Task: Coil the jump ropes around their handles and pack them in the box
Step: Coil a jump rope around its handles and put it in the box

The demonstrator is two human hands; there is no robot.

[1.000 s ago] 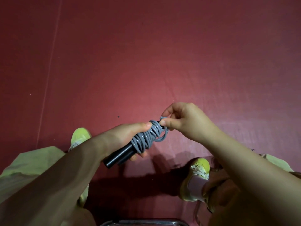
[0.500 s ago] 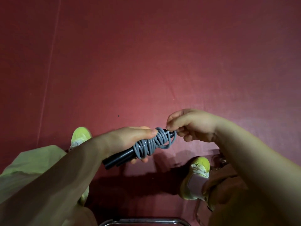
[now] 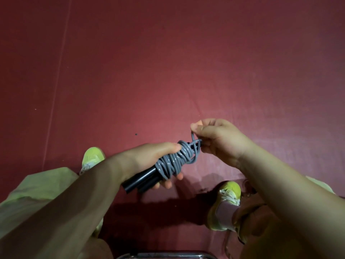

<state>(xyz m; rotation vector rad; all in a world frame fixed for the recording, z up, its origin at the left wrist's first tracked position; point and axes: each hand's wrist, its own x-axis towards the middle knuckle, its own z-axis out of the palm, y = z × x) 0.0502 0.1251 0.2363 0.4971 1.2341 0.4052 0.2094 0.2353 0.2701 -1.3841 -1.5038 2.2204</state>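
A grey jump rope (image 3: 176, 160) is wound in many turns around its two black handles (image 3: 141, 180), which lie side by side and point down to the left. My left hand (image 3: 149, 159) grips the handles and the coil, thumb pressed on top of the turns. My right hand (image 3: 218, 141) pinches the loose end loop of the grey rope at the upper right tip of the coil, fingers closed on it. The whole bundle is held in the air above the floor. No box is in view.
A dark red floor (image 3: 168, 71) fills the view. My two yellow-green shoes (image 3: 92, 158) (image 3: 228, 193) stand on it below the hands. A curved metal rail (image 3: 164, 256) shows at the bottom edge.
My right hand has lifted slightly and pulled the rope's end loop up at the coil's tip. The left hand and the bundle have stayed nearly in place.
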